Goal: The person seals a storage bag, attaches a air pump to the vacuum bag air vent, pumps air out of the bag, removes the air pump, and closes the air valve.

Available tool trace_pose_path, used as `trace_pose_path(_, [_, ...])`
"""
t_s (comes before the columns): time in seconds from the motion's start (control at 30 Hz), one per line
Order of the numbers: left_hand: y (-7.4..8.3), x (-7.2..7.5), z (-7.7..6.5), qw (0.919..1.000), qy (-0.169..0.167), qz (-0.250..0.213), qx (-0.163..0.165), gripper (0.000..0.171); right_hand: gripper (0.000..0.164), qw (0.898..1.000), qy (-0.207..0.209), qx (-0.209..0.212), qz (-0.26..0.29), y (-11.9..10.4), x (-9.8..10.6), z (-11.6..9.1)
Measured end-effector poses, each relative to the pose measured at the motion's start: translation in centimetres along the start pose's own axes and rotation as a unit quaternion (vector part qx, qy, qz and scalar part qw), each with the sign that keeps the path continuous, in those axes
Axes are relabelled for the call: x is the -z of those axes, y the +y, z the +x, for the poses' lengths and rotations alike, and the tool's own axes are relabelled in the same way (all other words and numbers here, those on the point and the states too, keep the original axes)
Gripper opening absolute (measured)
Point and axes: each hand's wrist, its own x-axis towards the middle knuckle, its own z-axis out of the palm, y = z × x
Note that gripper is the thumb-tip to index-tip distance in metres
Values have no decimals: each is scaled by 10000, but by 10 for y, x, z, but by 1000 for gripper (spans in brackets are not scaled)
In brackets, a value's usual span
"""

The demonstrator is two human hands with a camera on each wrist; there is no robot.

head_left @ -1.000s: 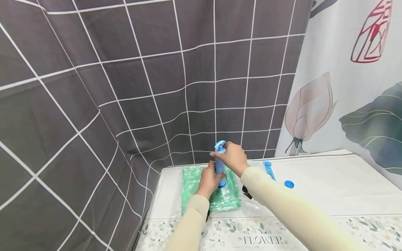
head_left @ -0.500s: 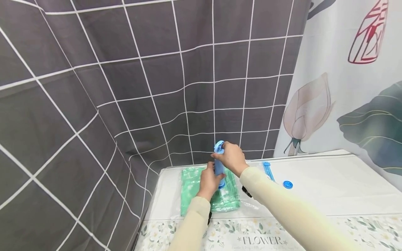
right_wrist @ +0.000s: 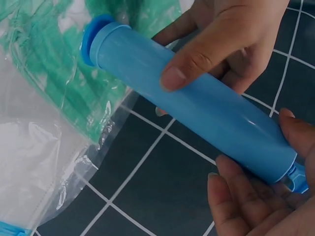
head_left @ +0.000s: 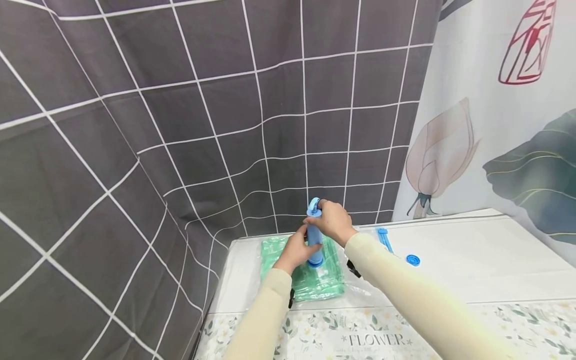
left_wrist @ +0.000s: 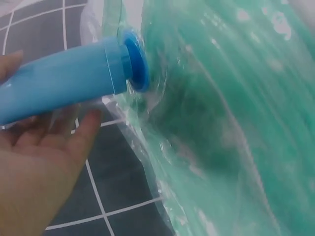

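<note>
A light blue hand pump [head_left: 316, 239] stands nearly upright on a clear plastic storage bag [head_left: 325, 290] with folded green contents. Its darker blue foot meets the bag's surface in the left wrist view. Lower on the barrel [right_wrist: 147, 81], my left hand [head_left: 294, 250] holds the pump, thumb across the front and fingers behind. My right hand [head_left: 335, 222] grips the upper end by the loop-shaped handle [head_left: 313, 203], with thumb and fingers on opposite sides in the right wrist view. The bag's valve lies hidden under the foot.
Right of the bag, a round blue cap [head_left: 412, 260] lies on the white table surface [head_left: 463, 260]. A blue zip slider [head_left: 384, 239] sits at the bag's right edge. Dark gridded curtain [head_left: 279, 150] hangs directly behind the pump; floral cloth [head_left: 315, 327] covers the front edge.
My left hand and forearm have shifted slightly left, leaving more of the pump's lower barrel and foot in sight. The handle at the top has turned a little under my right hand.
</note>
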Motion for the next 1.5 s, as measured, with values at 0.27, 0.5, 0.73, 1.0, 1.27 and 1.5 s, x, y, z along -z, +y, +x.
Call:
trace_pose_path(0.27, [14,5,0,9988,-200,-272,368,75,59,9994,-232,250,24,0,6,0])
trace_pose_path(0.5, [15,3,-1,9991,38,-137,390,63,61,9986,-420,296,124,1,8,4])
trace_pose_path(0.73, [10,-1,0,9986,345,-71,386,64,66,9970,-514,367,446,3,9,5])
trace_pose_path(1.0, [11,-10,-8,9948,891,277,412,57,54,9792,-838,-43,1846,12,3,5])
trace_pose_path(1.27, [13,-20,-11,9888,1352,445,457,56,64,9816,-412,-255,1849,9,-1,1])
trace_pose_path(1.5, [14,-26,-12,9846,1635,562,264,57,64,9915,172,-264,1263,4,-6,2])
